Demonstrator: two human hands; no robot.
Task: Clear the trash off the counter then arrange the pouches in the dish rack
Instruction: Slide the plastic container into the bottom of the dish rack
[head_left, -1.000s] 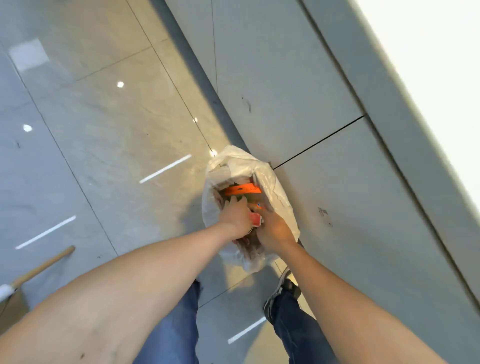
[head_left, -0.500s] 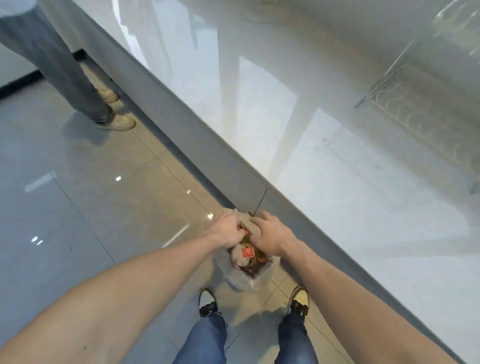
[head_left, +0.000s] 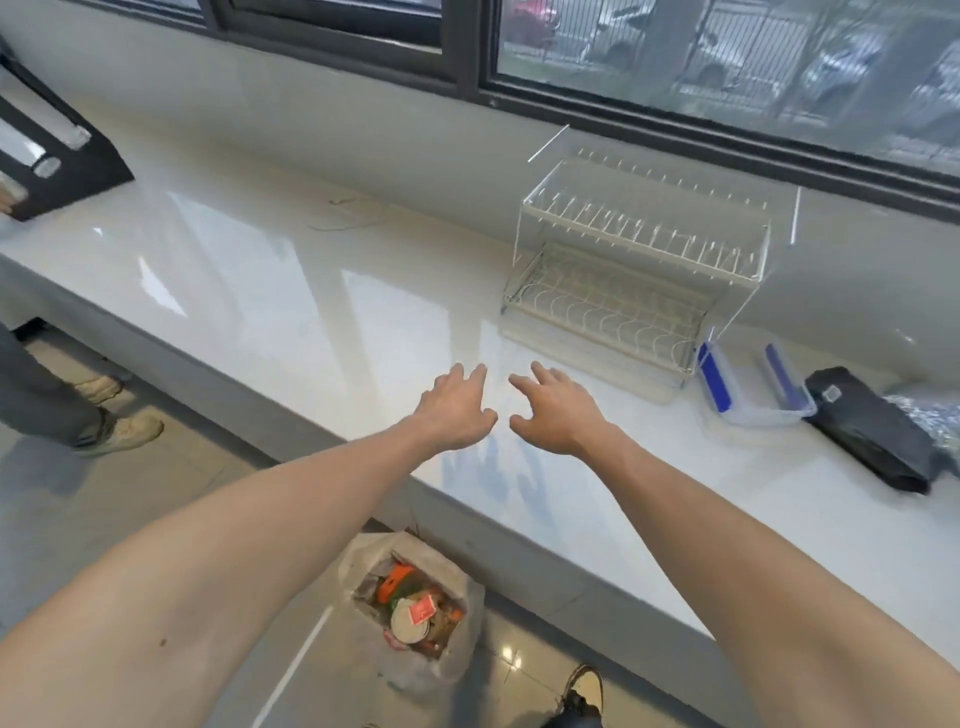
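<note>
Both arms reach forward over the near edge of the white tabletop (head_left: 291, 291). Left hand (head_left: 457, 410) and right hand (head_left: 556, 415) hover side by side, palms down, fingers spread apart, nothing in either grip. Faint shadows of the fingers fall on the glossy surface just below them; contact with the surface cannot be judged.

Dish rack (head_left: 634, 260): white wire, two tiers, stands far right of the hands, against the wall under the window. Both tiers look bare, though the thin wires wash out against the pale wall and are hard to follow.

Right of the rack, touching or just beside its near corner: clear container (head_left: 753, 400) with blue clips, contents not readable. Further right, a black pouch (head_left: 872, 431) lies flat on the tabletop. Beyond it, a silvery crinkled item (head_left: 935, 415), cut off by the right frame edge; cannot say what it is.

Trash bag (head_left: 415, 618): translucent white, on the floor at the foot of the counter, between the two forearms in view. Mouth open; inside, an orange piece, a round pale lid with a red label, mixed scraps too blurred to name.

Far left: dark angular object (head_left: 67, 161), cut off by the frame. Left on the floor, a second person's shoes (head_left: 119, 431) and trouser legs, partly out of frame. Wearer's own shoe (head_left: 587, 691) shows at the bottom edge.
</note>
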